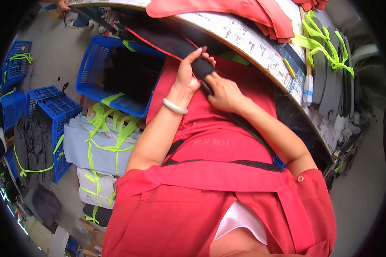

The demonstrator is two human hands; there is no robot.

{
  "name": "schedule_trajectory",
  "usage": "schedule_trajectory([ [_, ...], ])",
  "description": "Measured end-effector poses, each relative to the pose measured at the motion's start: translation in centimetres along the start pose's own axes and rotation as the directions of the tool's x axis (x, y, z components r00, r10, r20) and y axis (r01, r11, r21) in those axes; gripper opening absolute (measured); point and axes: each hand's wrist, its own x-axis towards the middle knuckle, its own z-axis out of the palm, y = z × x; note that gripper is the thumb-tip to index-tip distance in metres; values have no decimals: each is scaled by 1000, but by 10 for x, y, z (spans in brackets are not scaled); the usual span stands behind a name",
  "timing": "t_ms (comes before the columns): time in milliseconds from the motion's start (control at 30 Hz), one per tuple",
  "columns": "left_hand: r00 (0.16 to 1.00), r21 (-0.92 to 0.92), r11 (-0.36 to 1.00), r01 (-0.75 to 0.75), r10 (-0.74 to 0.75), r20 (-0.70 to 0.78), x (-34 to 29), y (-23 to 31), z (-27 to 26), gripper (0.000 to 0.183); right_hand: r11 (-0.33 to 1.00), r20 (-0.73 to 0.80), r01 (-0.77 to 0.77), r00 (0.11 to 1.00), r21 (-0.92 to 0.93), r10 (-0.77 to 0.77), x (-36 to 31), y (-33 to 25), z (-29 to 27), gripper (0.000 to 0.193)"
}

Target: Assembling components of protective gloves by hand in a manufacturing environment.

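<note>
A long black fabric piece [171,43] with red edging stretches from under the table edge at the upper left down to my lap. My left hand [188,70], with a pale bangle at the wrist, is closed around it near its lower end, thumb along the top. At that end, my right hand [226,91] pinches the black cloth between curled fingers. Both hands are close together over my red apron [218,141]. The fabric's far end is dark and partly hidden.
A blue crate [83,79] holding black cloth stands at my left. Below it lie bundles of pale grey cloth [77,145] tied with neon strips. The worn white table [253,55] carries red pieces [227,10], a yellow marker [289,67] and tied grey pieces [330,85]. Another person's hand [64,5] shows far left.
</note>
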Motion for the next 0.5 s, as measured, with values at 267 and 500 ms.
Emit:
schedule_trajectory([
  [267,999,-29,998,47,-47,-11,-3,5,-3,31,999,-44,31,999,8,-30,3,-15,2,50],
  [500,998,14,998,56,-55,-24,0,-8,11,28,995,76,-98,992,-33,100,34,-4,-8,53],
])
